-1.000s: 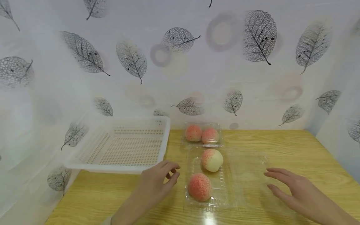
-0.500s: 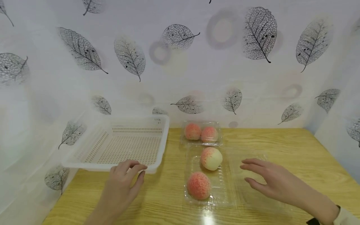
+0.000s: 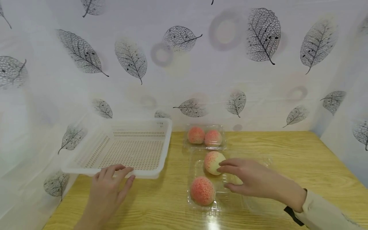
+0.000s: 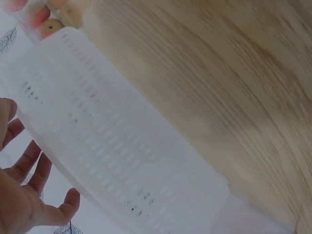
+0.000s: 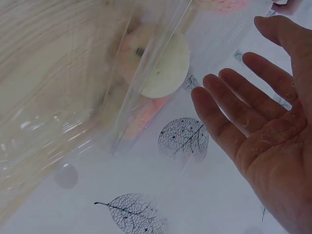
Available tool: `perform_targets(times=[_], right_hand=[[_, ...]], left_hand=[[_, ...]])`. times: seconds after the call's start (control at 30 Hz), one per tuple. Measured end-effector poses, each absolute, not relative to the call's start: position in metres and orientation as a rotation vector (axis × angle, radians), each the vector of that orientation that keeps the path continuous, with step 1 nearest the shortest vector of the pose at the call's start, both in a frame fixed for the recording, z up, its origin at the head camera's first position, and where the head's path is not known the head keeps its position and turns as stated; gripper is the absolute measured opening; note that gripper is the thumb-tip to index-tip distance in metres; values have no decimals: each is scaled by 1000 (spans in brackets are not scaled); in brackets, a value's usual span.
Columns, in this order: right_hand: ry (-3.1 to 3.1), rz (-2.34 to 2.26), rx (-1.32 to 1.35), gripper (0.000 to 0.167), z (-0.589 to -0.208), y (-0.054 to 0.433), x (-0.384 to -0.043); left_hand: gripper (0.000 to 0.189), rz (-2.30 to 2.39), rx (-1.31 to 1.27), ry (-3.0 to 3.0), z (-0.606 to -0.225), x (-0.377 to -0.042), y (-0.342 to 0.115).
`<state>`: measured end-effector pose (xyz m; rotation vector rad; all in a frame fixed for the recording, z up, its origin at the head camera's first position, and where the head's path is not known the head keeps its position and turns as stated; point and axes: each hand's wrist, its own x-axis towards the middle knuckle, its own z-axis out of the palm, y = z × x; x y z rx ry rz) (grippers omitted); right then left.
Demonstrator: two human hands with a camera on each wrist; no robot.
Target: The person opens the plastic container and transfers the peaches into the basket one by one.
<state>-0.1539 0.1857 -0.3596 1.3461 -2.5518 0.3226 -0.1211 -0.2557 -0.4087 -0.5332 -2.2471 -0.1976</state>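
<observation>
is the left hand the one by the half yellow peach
No, the head view shows the right hand at the half yellow peach and the left hand by the white basket.

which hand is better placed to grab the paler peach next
The right hand, probably: it is open beside the paler peach, while the left hand is farther off, at the near rim of the white plastic basket.

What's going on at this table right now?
The right hand is over an open, clear plastic container, fingertips at the round cream-and-red peach; whether they touch it is hard to tell. A round, speckled red peach lies nearer in that container. The left hand is at the near rim of a white rectangular plastic basket. Behind, a second clear plastic container holds two round reddish peaches.
</observation>
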Motion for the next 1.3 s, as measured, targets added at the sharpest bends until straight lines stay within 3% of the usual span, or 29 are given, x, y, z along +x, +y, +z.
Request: perform_targets(times=[0.43,0.87,1.1,1.3], right_hand=[[-2607,206,1588,35,-372,138,-162],[-2684,316,1499,30,-375,144,-162],[-2800,324,1474,45,-375,142,-161],[-2789,371,1529,47,-379,139,-162]], left_hand=[[53,-63,-497,-2246,-411,-118,-271],[52,-74,-477,-2257,-411,-120,-270],[52,-73,-497,-2220,-409,-123,-270],[53,-87,-522,-2196,-410,-123,-269]])
